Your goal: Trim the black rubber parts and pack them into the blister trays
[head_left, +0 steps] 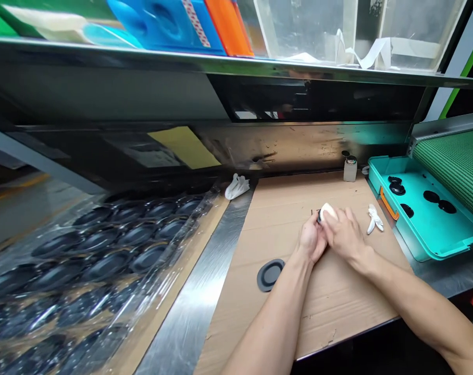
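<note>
Above the cardboard sheet, my two hands are close together. My left hand is closed around a small black part, mostly hidden by fingers and cloth. Pressed against that part is a bunched white cloth, gripped in the fingers of my right hand. A flat dark ring-shaped disc lies on the cardboard beside my left forearm. To the right of my right hand rests a crumpled white cloth scrap.
A turquoise tray with several black round pieces stands right, beside a green conveyor belt. Clear trays of black discs fill the left. A small bottle and white cloth sit behind. A shelf overhangs.
</note>
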The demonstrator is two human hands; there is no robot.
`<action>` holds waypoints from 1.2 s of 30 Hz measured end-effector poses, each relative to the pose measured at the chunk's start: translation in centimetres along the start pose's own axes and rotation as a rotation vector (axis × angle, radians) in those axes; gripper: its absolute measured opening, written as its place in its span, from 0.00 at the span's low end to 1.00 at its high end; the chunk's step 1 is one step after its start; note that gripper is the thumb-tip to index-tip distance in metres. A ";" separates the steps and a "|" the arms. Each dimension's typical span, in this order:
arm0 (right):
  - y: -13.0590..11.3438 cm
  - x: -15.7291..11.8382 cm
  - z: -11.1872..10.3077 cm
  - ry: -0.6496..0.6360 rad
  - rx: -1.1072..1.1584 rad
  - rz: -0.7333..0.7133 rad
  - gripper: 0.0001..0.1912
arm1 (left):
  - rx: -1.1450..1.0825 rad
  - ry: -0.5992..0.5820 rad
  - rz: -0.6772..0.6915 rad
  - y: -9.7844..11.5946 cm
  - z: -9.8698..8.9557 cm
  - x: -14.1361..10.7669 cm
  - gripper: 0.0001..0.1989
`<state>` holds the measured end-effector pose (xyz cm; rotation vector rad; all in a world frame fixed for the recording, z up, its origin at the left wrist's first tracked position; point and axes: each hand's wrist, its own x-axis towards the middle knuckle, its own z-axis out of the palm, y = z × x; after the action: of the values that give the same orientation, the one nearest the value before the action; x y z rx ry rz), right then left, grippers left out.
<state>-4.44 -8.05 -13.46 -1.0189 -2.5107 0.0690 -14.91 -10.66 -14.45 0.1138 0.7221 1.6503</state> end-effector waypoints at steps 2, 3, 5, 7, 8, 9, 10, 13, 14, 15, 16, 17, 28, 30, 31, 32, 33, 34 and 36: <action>0.4 0.0 0.0 -0.004 -0.010 -0.041 0.22 | 0.014 -0.004 -0.010 0.0 -0.1 0.0 0.19; 0.6 0.1 0.0 -0.005 -0.022 -0.015 0.22 | 0.019 -0.004 -0.005 0.0 -0.2 0.0 0.18; 0.9 0.1 0.0 -0.004 -0.045 0.064 0.21 | 0.026 0.002 0.012 0.0 -0.3 0.1 0.18; 1.1 0.0 0.0 -0.001 -0.044 0.037 0.22 | 0.024 -0.004 0.006 0.1 -0.5 0.1 0.18; 1.1 -0.2 0.0 -0.004 -0.039 -0.012 0.22 | 0.021 -0.007 -0.003 0.2 -0.6 0.1 0.18; 1.0 -0.3 0.1 -0.012 -0.037 -0.046 0.22 | 0.019 -0.004 -0.007 0.2 -0.7 0.2 0.18; 0.9 -0.4 0.1 -0.020 -0.039 -0.047 0.22 | 0.017 0.003 -0.007 0.3 -0.7 0.2 0.19; 0.5 -0.5 0.4 -0.022 -0.053 0.018 0.22 | 0.025 0.017 0.007 0.4 -0.8 0.3 0.19; 0.4 -0.5 0.5 -0.020 -0.054 -0.003 0.22 | 0.029 0.015 0.005 0.5 -0.8 0.3 0.19; 0.5 -0.4 0.5 -0.021 -0.055 -0.041 0.22 | 0.034 0.013 -0.002 0.5 -0.8 0.3 0.18; 0.7 -0.3 0.5 -0.026 -0.057 -0.070 0.22 | 0.040 0.021 -0.006 0.6 -0.8 0.3 0.18; 1.1 -0.1 0.5 -0.033 -0.062 -0.071 0.22 | 0.049 0.033 -0.007 0.8 -0.9 0.3 0.18; 3.6 -0.5 0.6 -0.159 0.035 0.038 0.15 | -0.118 -0.045 0.026 3.4 -0.4 -1.2 0.14; 3.5 -0.5 0.7 -0.176 0.045 0.036 0.15 | -0.179 -0.063 0.012 3.7 -0.2 -1.6 0.17; 3.6 -0.4 0.7 -0.176 0.047 0.037 0.15 | -0.199 -0.073 -0.007 3.9 -0.2 -1.7 0.20; 3.7 -0.4 0.7 -0.173 0.050 0.037 0.16 | -0.212 -0.086 -0.033 4.0 -0.1 -1.8 0.24; 3.8 -0.3 0.7 -0.169 0.052 0.036 0.16 | -0.220 -0.098 -0.061 4.0 -0.1 -1.9 0.28; 3.9 -0.3 0.8 -0.165 0.054 0.036 0.16 | -0.224 -0.107 -0.088 4.1 -0.2 -2.0 0.30; 4.1 -0.3 0.8 -0.163 0.058 0.033 0.17 | -0.229 -0.113 -0.122 4.1 -0.2 -2.0 0.32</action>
<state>-1.92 -5.18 -15.09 -1.0703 -2.6209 0.2420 -18.08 -12.74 -11.84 -0.0006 0.4421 1.5839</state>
